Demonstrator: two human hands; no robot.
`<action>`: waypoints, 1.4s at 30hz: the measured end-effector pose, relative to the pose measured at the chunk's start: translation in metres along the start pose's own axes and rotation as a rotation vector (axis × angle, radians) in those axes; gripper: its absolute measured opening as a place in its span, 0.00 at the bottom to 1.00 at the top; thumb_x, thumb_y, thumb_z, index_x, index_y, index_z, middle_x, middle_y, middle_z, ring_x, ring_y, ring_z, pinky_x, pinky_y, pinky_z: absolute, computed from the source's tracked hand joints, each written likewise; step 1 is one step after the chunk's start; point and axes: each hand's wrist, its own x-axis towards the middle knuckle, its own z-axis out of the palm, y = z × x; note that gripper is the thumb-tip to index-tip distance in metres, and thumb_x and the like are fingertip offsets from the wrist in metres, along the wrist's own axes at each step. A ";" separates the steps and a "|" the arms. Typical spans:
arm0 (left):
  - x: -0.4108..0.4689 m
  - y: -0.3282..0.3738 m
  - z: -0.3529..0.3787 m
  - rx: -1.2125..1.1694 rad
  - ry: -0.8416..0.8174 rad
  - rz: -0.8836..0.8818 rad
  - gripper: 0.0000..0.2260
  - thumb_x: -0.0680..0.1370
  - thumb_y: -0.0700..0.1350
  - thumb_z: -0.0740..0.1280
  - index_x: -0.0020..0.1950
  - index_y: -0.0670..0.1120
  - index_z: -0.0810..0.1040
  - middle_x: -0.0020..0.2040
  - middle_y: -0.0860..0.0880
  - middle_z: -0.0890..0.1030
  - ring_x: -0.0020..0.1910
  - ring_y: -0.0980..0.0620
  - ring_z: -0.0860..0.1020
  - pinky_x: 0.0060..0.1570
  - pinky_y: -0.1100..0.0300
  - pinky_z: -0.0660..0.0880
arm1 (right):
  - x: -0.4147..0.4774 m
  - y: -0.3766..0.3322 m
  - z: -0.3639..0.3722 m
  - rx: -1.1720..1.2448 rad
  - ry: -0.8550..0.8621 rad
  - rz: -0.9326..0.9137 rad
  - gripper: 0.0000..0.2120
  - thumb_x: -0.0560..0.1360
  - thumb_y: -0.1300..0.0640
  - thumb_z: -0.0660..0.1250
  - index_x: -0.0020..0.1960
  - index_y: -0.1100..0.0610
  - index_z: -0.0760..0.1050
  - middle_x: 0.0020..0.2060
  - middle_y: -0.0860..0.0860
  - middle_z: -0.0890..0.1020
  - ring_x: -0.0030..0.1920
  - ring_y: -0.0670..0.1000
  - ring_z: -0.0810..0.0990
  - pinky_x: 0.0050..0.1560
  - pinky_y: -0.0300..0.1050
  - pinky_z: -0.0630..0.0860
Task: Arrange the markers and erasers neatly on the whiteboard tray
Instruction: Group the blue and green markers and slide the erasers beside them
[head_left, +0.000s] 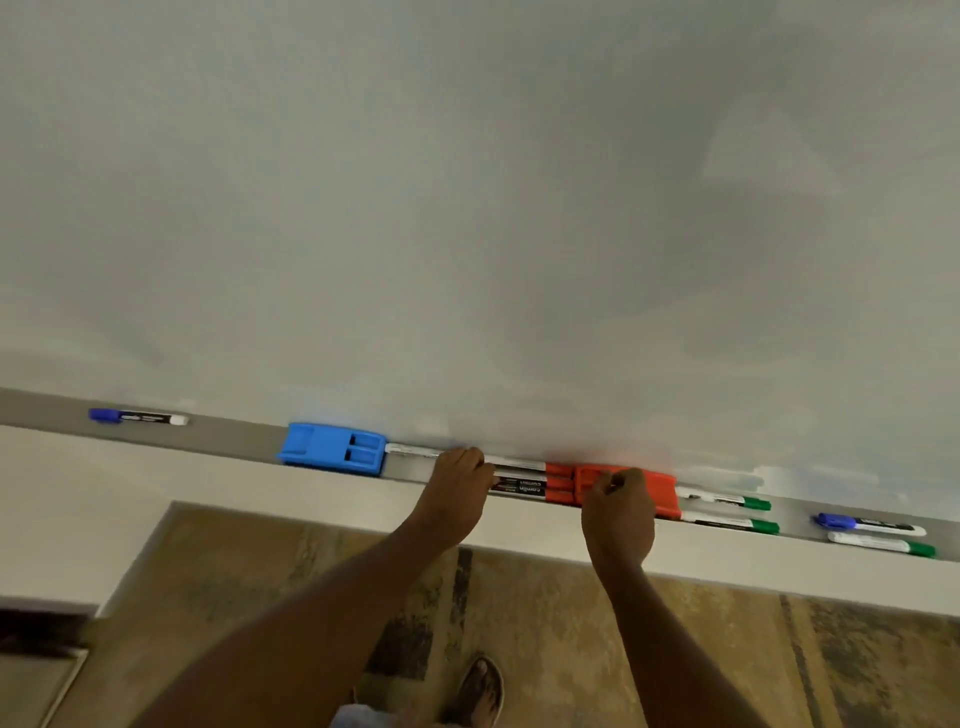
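A grey tray (234, 434) runs along the foot of the whiteboard (467, 208). On it lie a blue eraser (332, 448), three red-capped markers (535, 480) side by side, and a red eraser (660, 491). My left hand (457, 480) is curled over the white ends of the red markers. My right hand (618, 506) grips the left part of the red eraser, which touches the red caps. A blue-capped marker (137, 417) lies far left. Two green-capped markers (727, 512) lie right of the red eraser, then another blue-capped marker (870, 524) and a green one (883, 544).
A pale wall (156, 483) drops below the tray. Under it is a patterned brown floor (519, 597), with my sandalled foot (480, 688) near the bottom. A dark object (36, 623) sits at the lower left edge.
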 end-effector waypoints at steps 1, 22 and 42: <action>-0.003 -0.005 -0.001 -0.004 0.003 -0.009 0.04 0.68 0.39 0.74 0.41 0.42 0.82 0.37 0.44 0.80 0.38 0.43 0.78 0.38 0.53 0.74 | -0.003 -0.003 0.003 0.001 -0.013 -0.019 0.07 0.78 0.55 0.59 0.42 0.56 0.69 0.39 0.58 0.81 0.40 0.62 0.79 0.38 0.48 0.70; -0.078 -0.134 -0.054 0.159 0.025 -0.254 0.08 0.79 0.42 0.58 0.50 0.43 0.76 0.49 0.44 0.77 0.48 0.43 0.73 0.46 0.52 0.66 | -0.086 -0.061 0.073 -0.089 -0.144 -0.247 0.06 0.75 0.60 0.62 0.41 0.54 0.67 0.33 0.53 0.78 0.33 0.58 0.75 0.34 0.44 0.68; -0.127 -0.324 -0.120 0.423 -0.152 -0.543 0.11 0.72 0.37 0.63 0.54 0.43 0.71 0.53 0.45 0.76 0.52 0.47 0.73 0.49 0.57 0.70 | -0.143 -0.106 0.101 -0.149 -0.076 -0.262 0.07 0.76 0.60 0.64 0.41 0.53 0.68 0.29 0.48 0.73 0.28 0.46 0.69 0.28 0.36 0.59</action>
